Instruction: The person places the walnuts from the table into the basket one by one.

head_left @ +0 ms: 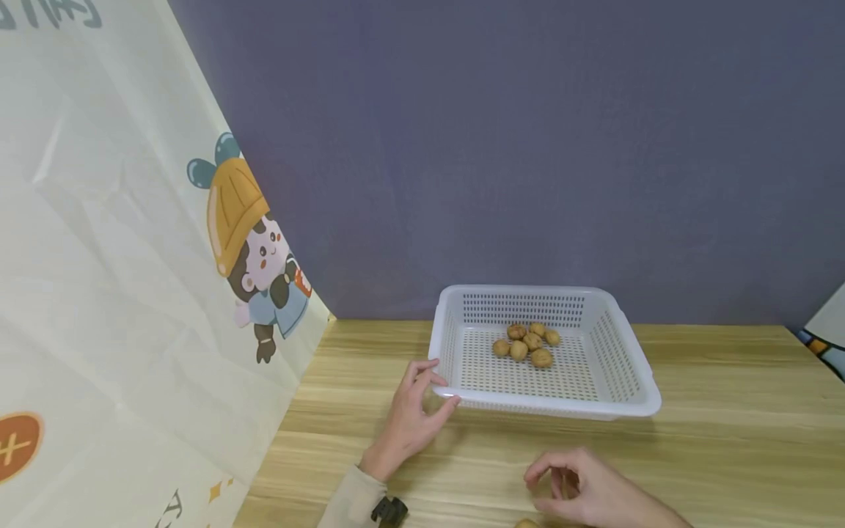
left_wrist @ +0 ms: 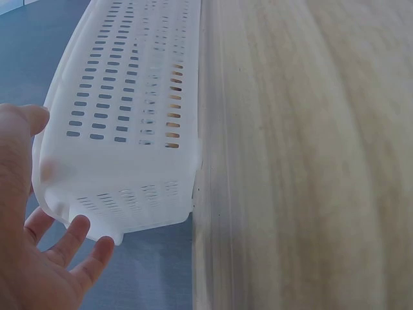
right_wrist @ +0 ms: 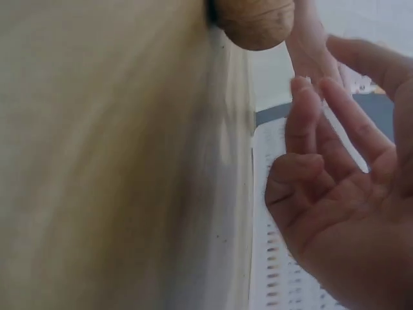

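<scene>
A white perforated plastic basket [head_left: 541,404] stands on the wooden table, with several walnuts [head_left: 518,350] grouped on its floor. My left hand [head_left: 412,418] holds the basket's near left corner, thumb at the front rim and fingers around the side; the left wrist view shows the thumb and fingers about that corner of the basket [left_wrist: 122,168]. My right hand [head_left: 581,488] hovers in front of the basket, fingers loosely bent with nothing between them. Another walnut [right_wrist: 257,22] lies near the right hand, apart from its fingertips; in the head view only its top shows at the bottom edge.
The wooden table [head_left: 726,440] reaches back to a dark blue-grey wall panel [head_left: 528,147]. On the left hangs a pale sheet [head_left: 119,257] printed with a cartoon figure. A patterned piece [head_left: 821,348] shows at the right edge.
</scene>
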The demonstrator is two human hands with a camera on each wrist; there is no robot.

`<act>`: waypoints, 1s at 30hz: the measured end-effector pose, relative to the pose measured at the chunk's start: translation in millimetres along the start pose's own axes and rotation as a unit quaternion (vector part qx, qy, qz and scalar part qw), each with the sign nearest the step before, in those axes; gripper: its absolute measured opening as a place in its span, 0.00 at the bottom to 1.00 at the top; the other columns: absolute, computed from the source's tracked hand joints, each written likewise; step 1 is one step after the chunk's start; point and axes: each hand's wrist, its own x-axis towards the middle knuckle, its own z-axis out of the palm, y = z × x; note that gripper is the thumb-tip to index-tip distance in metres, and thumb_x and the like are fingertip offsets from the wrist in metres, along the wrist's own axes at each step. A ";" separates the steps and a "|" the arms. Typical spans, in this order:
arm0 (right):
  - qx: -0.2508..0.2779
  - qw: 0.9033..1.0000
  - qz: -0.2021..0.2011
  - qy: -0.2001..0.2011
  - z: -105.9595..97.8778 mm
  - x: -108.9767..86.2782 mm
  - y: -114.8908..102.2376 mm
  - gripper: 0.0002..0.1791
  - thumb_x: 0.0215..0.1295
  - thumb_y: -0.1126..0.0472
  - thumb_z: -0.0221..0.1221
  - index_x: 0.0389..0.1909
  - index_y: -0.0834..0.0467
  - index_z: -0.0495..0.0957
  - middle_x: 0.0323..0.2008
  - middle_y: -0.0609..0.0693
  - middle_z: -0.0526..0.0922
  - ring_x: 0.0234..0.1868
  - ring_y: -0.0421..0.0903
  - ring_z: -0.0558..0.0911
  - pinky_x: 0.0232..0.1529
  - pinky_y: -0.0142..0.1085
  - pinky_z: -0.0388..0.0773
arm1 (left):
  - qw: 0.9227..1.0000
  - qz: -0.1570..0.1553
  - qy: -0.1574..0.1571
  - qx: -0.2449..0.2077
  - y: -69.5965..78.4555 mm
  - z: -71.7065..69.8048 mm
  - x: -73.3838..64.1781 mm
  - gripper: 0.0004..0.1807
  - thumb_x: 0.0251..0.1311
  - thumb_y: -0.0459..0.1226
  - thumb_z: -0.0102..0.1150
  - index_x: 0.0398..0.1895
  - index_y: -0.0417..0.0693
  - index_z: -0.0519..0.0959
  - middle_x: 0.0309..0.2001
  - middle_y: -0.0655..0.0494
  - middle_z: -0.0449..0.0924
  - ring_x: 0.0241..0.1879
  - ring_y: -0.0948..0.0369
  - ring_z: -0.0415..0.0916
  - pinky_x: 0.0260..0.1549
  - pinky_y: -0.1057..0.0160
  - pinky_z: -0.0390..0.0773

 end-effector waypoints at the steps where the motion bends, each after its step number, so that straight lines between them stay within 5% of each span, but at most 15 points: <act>1: 0.012 1.000 0.006 -0.008 -0.4 -2.2 1.6 0.14 0.68 0.63 0.70 0.52 0.53 0.85 0.29 0.42 0.85 0.28 0.23 0.76 0.23 0.24 0.76 | 1.000 0.000 0.000 0.001 -0.1 -0.1 -0.1 0.14 0.62 0.42 0.75 0.44 0.51 0.79 0.68 0.47 0.73 0.71 0.44 0.74 0.72 0.42 0.76; 4: 0.078 0.995 0.049 -0.043 -3.7 -8.0 4.3 0.16 0.67 0.65 0.69 0.54 0.55 0.84 0.28 0.43 0.84 0.27 0.24 0.76 0.20 0.25 0.75 | 1.000 -0.001 0.002 0.003 -0.9 -0.9 -0.8 0.14 0.62 0.42 0.75 0.44 0.51 0.79 0.68 0.47 0.73 0.71 0.45 0.74 0.72 0.42 0.77; 11: 0.214 0.962 0.143 -0.092 -9.3 -19.6 6.9 0.21 0.68 0.67 0.67 0.60 0.62 0.80 0.29 0.38 0.81 0.27 0.27 0.77 0.25 0.21 0.75 | 1.000 -0.001 0.007 0.003 -2.2 -3.0 -1.7 0.14 0.62 0.42 0.75 0.44 0.53 0.78 0.69 0.48 0.72 0.71 0.44 0.74 0.72 0.41 0.76; 19: 0.224 0.950 0.189 -0.106 -5.8 -26.0 10.5 0.21 0.65 0.69 0.64 0.59 0.60 0.82 0.26 0.37 0.77 0.24 0.29 0.72 0.22 0.22 0.67 | 1.000 -0.007 -0.001 0.002 -3.7 -1.2 -1.7 0.13 0.63 0.44 0.74 0.44 0.54 0.79 0.70 0.50 0.72 0.71 0.44 0.74 0.72 0.41 0.77; 30: 0.231 0.949 0.167 -0.134 -7.1 -27.7 8.6 0.15 0.70 0.63 0.67 0.56 0.59 0.84 0.30 0.36 0.81 0.25 0.25 0.73 0.23 0.19 0.66 | 1.000 -0.009 -0.004 -0.003 -1.6 1.2 -0.7 0.14 0.63 0.44 0.74 0.44 0.55 0.78 0.70 0.51 0.71 0.72 0.44 0.74 0.72 0.41 0.76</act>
